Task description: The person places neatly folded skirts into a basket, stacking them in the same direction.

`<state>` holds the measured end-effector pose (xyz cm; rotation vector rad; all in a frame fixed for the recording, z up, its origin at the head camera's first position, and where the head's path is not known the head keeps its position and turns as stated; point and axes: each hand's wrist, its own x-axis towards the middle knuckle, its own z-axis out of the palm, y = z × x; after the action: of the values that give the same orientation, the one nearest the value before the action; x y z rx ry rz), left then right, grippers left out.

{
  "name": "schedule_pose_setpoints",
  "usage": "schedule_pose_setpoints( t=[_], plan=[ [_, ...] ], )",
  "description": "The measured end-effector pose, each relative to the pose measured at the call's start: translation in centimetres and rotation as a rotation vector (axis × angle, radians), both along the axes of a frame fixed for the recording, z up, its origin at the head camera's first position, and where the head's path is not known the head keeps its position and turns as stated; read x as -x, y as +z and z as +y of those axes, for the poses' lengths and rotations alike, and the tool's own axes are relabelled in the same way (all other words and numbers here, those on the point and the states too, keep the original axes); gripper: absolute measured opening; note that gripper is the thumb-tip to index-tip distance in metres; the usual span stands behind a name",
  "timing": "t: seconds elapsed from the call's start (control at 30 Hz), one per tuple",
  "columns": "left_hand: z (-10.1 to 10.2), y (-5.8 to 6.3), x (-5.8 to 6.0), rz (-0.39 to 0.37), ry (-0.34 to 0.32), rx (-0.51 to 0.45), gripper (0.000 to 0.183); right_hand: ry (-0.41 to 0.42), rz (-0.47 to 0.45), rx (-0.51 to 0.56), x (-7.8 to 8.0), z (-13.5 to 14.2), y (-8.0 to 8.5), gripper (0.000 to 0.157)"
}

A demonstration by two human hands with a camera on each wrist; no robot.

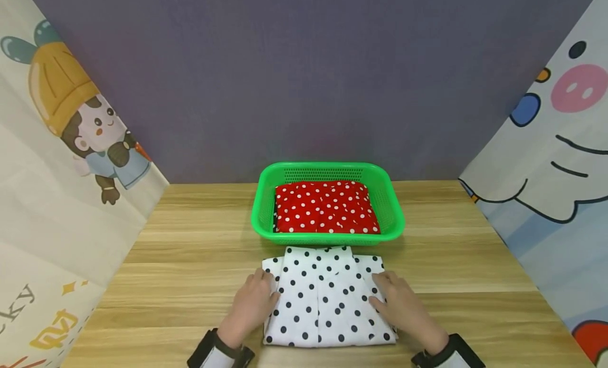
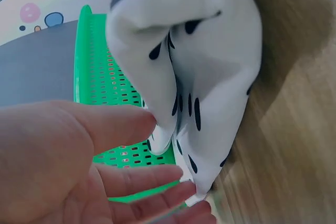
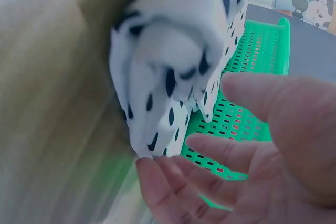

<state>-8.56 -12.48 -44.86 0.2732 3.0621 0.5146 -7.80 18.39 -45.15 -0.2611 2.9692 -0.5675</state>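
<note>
A folded white cloth with black dots [image 1: 328, 304], apparently a garment, lies on the table with a narrower folded part at its far edge. My left hand [image 1: 254, 299] rests at its left side, thumb over the top. In the left wrist view, the left fingers [image 2: 142, 179] are nearly straight and touch the cloth's edge, apart from the thumb. My right hand [image 1: 404, 302] lies along the right side. In the right wrist view, the right fingertips [image 3: 147, 169] meet the layered edge, with the thumb spread away from them.
Just beyond the white cloth stands a green perforated basket [image 1: 328, 239]. Inside it lies a folded red cloth with white dots [image 1: 328, 207], a dark dotted edge showing at its left. A grey panel [image 1: 304, 83] rises behind the wooden table [image 1: 190, 252], with printed cartoon sheets on both sides.
</note>
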Motion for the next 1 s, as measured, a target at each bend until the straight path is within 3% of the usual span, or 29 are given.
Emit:
schedule_pose_setpoints(
  t=[0.37, 0.63, 0.8, 1.0],
  plan=[
    [0.2, 0.4, 1.5, -0.071, 0.099, -0.009, 0.061, -0.054, -0.056, -0.028, 2.3, 0.0, 0.1, 0.067],
    [0.6, -0.1, 2.2, -0.12, 0.154, -0.072, 0.076, -0.068, -0.105, -0.032, 2.8, -0.2, 0.2, 0.078],
    [1.0, -0.4, 2.1, -0.12, 0.183, -0.115, 0.075, -0.084, -0.118, -0.024, 2.8, -0.4, 0.0, 0.079],
    [1.3, -0.5, 2.2, -0.112, 0.205, -0.13, 0.062, -0.099, -0.124, 0.009, 2.8, -0.5, -0.4, 0.078]
  ],
)
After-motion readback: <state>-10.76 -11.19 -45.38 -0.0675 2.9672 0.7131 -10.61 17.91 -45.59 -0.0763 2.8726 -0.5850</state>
